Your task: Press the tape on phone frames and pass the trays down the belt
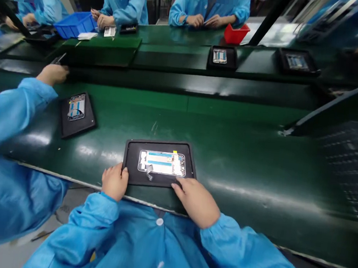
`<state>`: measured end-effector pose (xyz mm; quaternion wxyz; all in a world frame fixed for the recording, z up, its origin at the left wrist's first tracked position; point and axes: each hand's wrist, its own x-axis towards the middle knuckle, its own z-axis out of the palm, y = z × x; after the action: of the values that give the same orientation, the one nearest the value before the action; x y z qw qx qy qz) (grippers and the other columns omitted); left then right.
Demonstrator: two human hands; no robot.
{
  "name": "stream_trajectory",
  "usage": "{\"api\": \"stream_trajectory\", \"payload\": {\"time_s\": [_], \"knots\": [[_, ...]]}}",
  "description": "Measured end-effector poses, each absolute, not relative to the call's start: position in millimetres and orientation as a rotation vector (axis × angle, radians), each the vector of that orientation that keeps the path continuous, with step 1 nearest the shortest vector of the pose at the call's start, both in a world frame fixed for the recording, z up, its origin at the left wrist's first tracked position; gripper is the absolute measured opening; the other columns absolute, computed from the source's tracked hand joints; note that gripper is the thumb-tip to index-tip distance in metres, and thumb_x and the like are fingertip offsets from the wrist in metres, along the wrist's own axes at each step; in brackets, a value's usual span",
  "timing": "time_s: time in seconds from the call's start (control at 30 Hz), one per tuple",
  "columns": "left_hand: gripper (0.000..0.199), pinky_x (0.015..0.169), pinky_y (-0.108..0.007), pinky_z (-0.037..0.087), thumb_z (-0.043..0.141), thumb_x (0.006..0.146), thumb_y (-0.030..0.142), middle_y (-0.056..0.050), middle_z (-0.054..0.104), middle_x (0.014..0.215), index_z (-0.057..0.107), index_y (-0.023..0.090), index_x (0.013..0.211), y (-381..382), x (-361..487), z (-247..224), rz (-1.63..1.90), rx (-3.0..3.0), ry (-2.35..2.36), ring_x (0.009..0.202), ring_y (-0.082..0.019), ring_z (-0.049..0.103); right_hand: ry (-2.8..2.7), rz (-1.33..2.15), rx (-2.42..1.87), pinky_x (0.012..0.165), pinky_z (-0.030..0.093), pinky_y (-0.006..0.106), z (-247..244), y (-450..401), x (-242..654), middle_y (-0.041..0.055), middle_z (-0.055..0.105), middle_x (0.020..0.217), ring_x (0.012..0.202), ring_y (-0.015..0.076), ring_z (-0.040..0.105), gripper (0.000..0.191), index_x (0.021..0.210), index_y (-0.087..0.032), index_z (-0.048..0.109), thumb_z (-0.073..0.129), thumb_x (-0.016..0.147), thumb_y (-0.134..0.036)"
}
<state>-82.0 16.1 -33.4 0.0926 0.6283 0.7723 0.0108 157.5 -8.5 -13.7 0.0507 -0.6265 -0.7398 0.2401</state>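
Observation:
In front of me a shallow black tray (pixel 133 163) lies on the green workbench, near its front edge. Inside it rests an opened phone frame (pixel 159 162) with blue strips, a small yellow tab and a grey flex cable (pixel 149 172) hanging over its lower edge. My left hand (pixel 115 181) grips the tray's left side, its thumb against the edge. At the front right corner, my right hand (pixel 198 201) holds the tray with the thumb along the rim; some of its fingers are hidden. Neither hand touches the phone frame.
To the left, another black tray (pixel 87 125) holds a similar phone frame, beside a co-worker's arm (pixel 9 109). Beyond a raised strip stand more trays (pixel 210 58), a blue bin (pixel 73 25) and a red bin (pixel 236 34). A dark metal post (pixel 322 108) rises at the right.

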Motion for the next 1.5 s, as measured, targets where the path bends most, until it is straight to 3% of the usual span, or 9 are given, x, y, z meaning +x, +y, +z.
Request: {"api": "stream_trajectory", "payload": {"time_s": [0.13,0.27,0.47,0.63,1.1,1.3,1.5], "knots": [[0.041,0.091,-0.044,0.035,0.030,0.085,0.031,-0.013,0.061,0.102,0.056,0.010,0.107,10,-77,-31,0.198,2.020,2.285,0.099,-0.028,0.051,-2.317,0.655,-1.952,0.078,0.040,0.031,-11,-5,166,0.0124,0.060,0.094,0.088,0.0224,0.054,0.033,0.105,-0.012,0.059,0.039,0.087,-0.032],[0.035,0.098,-0.046,0.026,0.033,0.085,0.031,-0.010,0.060,0.103,0.059,0.017,0.105,4,-46,-19,0.354,2.404,1.981,0.109,-0.028,0.043,-2.350,0.717,-1.932,0.077,0.040,0.029,-10,-7,168,0.0103,0.058,0.091,0.086,0.0204,0.054,0.031,0.099,-0.014,0.062,0.038,0.087,-0.031],[0.024,0.101,-0.052,0.017,0.044,0.083,0.027,-0.005,0.055,0.112,0.062,0.025,0.099,26,0,-13,-0.024,2.711,1.389,0.117,-0.030,0.035,-2.248,0.712,-1.911,0.081,0.041,0.027,-22,-19,166,0.0102,0.057,0.092,0.087,0.0183,0.054,0.030,0.101,-0.014,0.062,0.041,0.086,-0.029],[0.023,0.102,-0.049,0.016,0.042,0.084,0.028,-0.004,0.061,0.096,0.064,0.026,0.089,41,-8,-21,-0.108,2.743,1.241,0.112,-0.025,0.040,-2.204,0.756,-1.858,0.083,0.039,0.025,-23,-19,169,0.0099,0.060,0.093,0.090,0.0173,0.053,0.029,0.100,-0.012,0.062,0.042,0.086,-0.029],[0.023,0.101,-0.050,0.018,0.041,0.085,0.028,0.001,0.063,0.097,0.063,0.027,0.091,39,-16,-28,0.073,2.480,1.389,0.111,-0.022,0.041,-2.419,0.534,-1.876,0.074,0.038,0.030,-10,2,166,0.0064,0.060,0.091,0.083,0.0196,0.054,0.030,0.108,-0.022,0.056,0.036,0.088,-0.033],[0.025,0.101,-0.051,0.017,0.039,0.085,0.030,0.002,0.063,0.099,0.063,0.027,0.092,38,-17,-29,0.066,2.487,1.389,0.111,-0.025,0.041,-2.539,0.445,-1.837,0.068,0.037,0.029,-7,10,163,0.0057,0.060,0.087,0.077,0.0190,0.054,0.030,0.091,-0.022,0.061,0.033,0.089,-0.033],[0.026,0.100,-0.057,0.014,0.039,0.085,0.032,-0.002,0.061,0.102,0.064,0.026,0.091,29,-12,-27,0.182,2.695,1.423,0.113,-0.030,0.039,-2.598,0.428,-1.799,0.066,0.037,0.029,-10,13,165,0.0057,0.062,0.089,0.076,0.0192,0.054,0.031,0.091,-0.021,0.060,0.031,0.089,-0.032]]}}
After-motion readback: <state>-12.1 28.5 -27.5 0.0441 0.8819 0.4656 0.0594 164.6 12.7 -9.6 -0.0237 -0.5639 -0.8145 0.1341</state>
